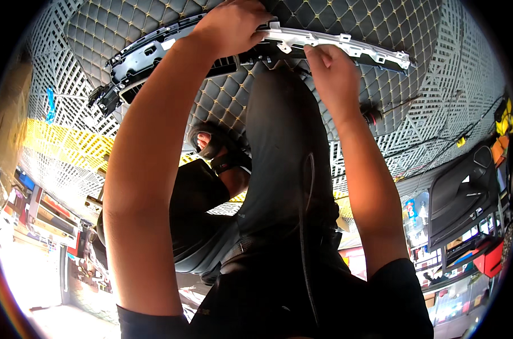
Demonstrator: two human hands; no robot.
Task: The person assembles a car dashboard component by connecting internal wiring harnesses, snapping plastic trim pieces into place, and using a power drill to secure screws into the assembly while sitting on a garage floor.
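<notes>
Trim panel (154,53): long plastic car trim piece, dark at the left end, grey-white bracket strip to the right; lies across a quilted black mat (381,28) on the floor, running from upper left to upper right of the view; set flat, likely so both hands can work along its top edge.
Left hand (231,25): curled down over the middle of the panel, fingers closed round its edge — a pressing, steadying grip by the look of it; fingertips themselves hidden behind the knuckles.
Right hand (330,70): just right of the left, thumb and forefinger pinching the lower edge of the white strip; remaining fingers folded in; looks like it is working a clip or tab, though the tab itself is too small to tell.
Posture: person seated on the floor, knee in dark trousers (284,147) drawn up between the arms; sandalled foot (214,144) tucked beside it, near the panel — keeps the work within close reach.
Floor: white lattice floor tiles (465,62) with a yellow band at left under the mat.
Hard to make out: small dark round object (372,117) with a red ring right of the wrist, kind unclear; black door panel (465,192) at right, partly cut by the rim; shelves at lower left washed out by glare; panel's middle hidden under the left hand.
</notes>
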